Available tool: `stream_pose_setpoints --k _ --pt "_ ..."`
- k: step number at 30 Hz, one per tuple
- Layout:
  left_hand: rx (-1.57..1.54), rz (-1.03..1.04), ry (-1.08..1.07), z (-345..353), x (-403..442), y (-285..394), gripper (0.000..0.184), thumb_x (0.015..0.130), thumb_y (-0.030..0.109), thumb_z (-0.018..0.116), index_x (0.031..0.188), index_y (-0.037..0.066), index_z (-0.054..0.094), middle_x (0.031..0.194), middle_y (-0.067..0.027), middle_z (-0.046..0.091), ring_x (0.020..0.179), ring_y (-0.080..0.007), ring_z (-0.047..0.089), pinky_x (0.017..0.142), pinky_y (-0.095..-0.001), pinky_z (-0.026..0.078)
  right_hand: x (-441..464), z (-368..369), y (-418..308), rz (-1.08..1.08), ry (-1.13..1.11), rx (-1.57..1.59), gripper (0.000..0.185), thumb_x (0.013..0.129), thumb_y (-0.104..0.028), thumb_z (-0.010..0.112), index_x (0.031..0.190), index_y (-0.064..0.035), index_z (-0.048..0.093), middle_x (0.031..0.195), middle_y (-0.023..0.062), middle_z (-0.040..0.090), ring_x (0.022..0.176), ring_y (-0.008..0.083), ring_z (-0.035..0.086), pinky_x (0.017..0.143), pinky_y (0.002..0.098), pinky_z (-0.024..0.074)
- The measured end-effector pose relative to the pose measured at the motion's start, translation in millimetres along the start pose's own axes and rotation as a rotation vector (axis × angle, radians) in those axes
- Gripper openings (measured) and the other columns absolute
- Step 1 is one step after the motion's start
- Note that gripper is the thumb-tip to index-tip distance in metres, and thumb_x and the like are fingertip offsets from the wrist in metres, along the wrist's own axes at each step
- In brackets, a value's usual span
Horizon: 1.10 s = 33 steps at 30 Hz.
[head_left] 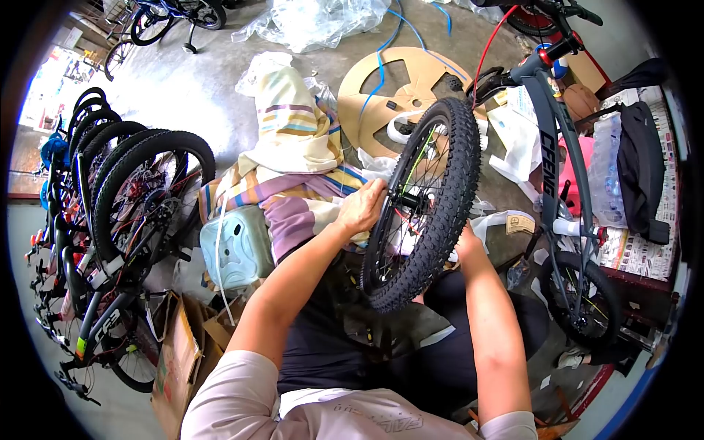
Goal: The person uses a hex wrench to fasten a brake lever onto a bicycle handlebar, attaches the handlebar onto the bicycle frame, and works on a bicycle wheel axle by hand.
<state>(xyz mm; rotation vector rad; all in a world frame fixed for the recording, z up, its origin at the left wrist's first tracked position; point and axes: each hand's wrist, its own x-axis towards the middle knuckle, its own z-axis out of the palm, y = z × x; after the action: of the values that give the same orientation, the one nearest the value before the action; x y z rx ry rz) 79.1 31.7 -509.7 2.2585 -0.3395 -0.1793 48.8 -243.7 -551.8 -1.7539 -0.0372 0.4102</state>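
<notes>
A bicycle wheel (456,180) with a knobby black tyre is held up, tilted, in front of me. My left hand (363,208) is closed on its left side, near the hub. Behind the tyre's lower right part is my right hand (466,240); its fingers are mostly hidden by the tyre. Beyond the wheel lies a round cardboard piece (354,92) with cut-outs. Striped cloth (293,158) is heaped to the left of the wheel, beside a light blue plastic stool (233,246).
Several bicycles (121,191) stand in a row at the left. A grey bicycle frame (546,139) stands at the right, near a black bag (642,165). A cardboard box (176,352) is at the lower left. Clear plastic (315,22) and blue straps lie at the top.
</notes>
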Motion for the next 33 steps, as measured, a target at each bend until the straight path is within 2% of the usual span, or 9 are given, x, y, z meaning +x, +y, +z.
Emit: stream_pose_setpoints --k 4,7,12,14,16,19,24,27,33 --pt "0.065 0.057 -0.031 -6.5 5.6 -4.8 0.013 0.099 0.018 0.052 0.109 0.009 0.054 0.105 -0.0165 0.062 0.089 -0.0429 0.063 0.074 -0.0514 0.052 12.0 -8.0 38.6 -0.338 -0.021 -0.326 0.031 0.083 -0.017 0.061 0.111 -0.0092 0.073 0.117 0.006 0.072 0.112 0.0261 0.063 0.102 0.0397 0.0453" --pt "0.025 0.035 -0.01 0.3 7.1 -11.7 0.011 0.098 0.016 0.052 0.104 0.007 0.054 0.102 -0.0177 0.062 0.088 -0.0438 0.063 0.073 -0.0517 0.051 -3.6 1.7 -71.7 0.266 -0.142 0.375 0.031 0.078 -0.017 0.066 0.107 -0.0078 0.073 0.118 0.0042 0.071 0.115 0.0275 0.06 0.107 0.0386 0.0413" --pt "0.085 -0.053 -0.048 9.7 10.0 -21.5 0.015 0.1 0.016 0.046 0.103 0.003 0.052 0.094 -0.0198 0.062 0.088 -0.0436 0.06 0.074 -0.0523 0.046 16.7 -12.6 108.8 0.153 0.139 0.414 0.041 0.07 -0.027 0.071 0.105 -0.0058 0.073 0.116 0.0101 0.07 0.118 0.0291 0.056 0.114 0.0439 0.0345" --pt "0.168 0.037 0.045 22.0 10.8 -30.6 0.02 0.101 0.021 0.048 0.096 0.003 0.053 0.085 -0.0185 0.061 0.078 -0.0399 0.061 0.068 -0.0497 0.046 13.6 -14.1 111.5 -0.083 -0.003 -0.336 0.04 0.07 -0.027 0.07 0.104 -0.006 0.074 0.113 0.0134 0.071 0.118 0.0287 0.057 0.115 0.0419 0.0342" --pt "0.254 0.134 0.136 27.5 14.1 -38.4 0.027 0.101 0.026 0.049 0.088 0.002 0.054 0.076 -0.0173 0.06 0.068 -0.0361 0.061 0.062 -0.0471 0.046 6.8 -9.5 110.4 0.0 0.07 0.08 0.038 0.071 -0.026 0.068 0.104 -0.0067 0.074 0.112 0.0123 0.071 0.115 0.0288 0.059 0.114 0.0408 0.0348" --pt "-0.683 -0.719 -0.227 3.3 24.4 -8.1 0.065 0.099 0.058 0.049 0.059 0.007 0.046 0.05 -0.0019 0.042 0.041 -0.015 0.042 0.045 -0.0317 0.034 -6.7 0.8 -36.7 0.205 0.032 0.47 0.034 0.078 -0.025 0.061 0.107 -0.013 0.075 0.118 0.0057 0.071 0.117 0.0275 0.059 0.114 0.0413 0.0345" --pt "-0.47 -0.762 -0.118 5.2 18.3 -22.7 0.065 0.102 0.059 0.044 0.072 0.003 0.059 0.064 -0.0037 0.056 0.051 -0.0133 0.05 0.048 -0.0278 0.038 4.5 -9.7 73.6 -0.026 -0.005 0.057 0.039 0.078 -0.027 0.062 0.113 -0.0162 0.074 0.124 0.0043 0.07 0.125 0.0259 0.054 0.114 0.0378 0.0349" --pt "-0.693 -0.394 0.11 -5.1 13.0 -24.2 0.038 0.107 0.036 0.047 0.116 0.002 0.061 0.096 -0.0034 0.064 0.068 -0.009 0.058 0.059 -0.0245 0.045 3.1 -6.4 40.6 0.175 0.026 0.396 0.048 0.071 -0.022 0.07 0.117 -0.0106 0.071 0.127 0.0084 0.067 0.133 0.0296 0.048 0.115 0.0382 0.0346" --pt "-0.443 -0.181 0.028 -3.4 13.2 -16.3 0.02 0.095 0.017 0.063 0.11 0.004 0.063 0.092 -0.0111 0.068 0.073 -0.0224 0.065 0.068 -0.0343 0.051 14.3 1.1 73.2 0.271 0.201 0.584 0.054 0.067 -0.014 0.073 0.117 0.0056 0.064 0.131 0.0241 0.058 0.133 0.0371 0.046 0.117 0.0407 0.0334"
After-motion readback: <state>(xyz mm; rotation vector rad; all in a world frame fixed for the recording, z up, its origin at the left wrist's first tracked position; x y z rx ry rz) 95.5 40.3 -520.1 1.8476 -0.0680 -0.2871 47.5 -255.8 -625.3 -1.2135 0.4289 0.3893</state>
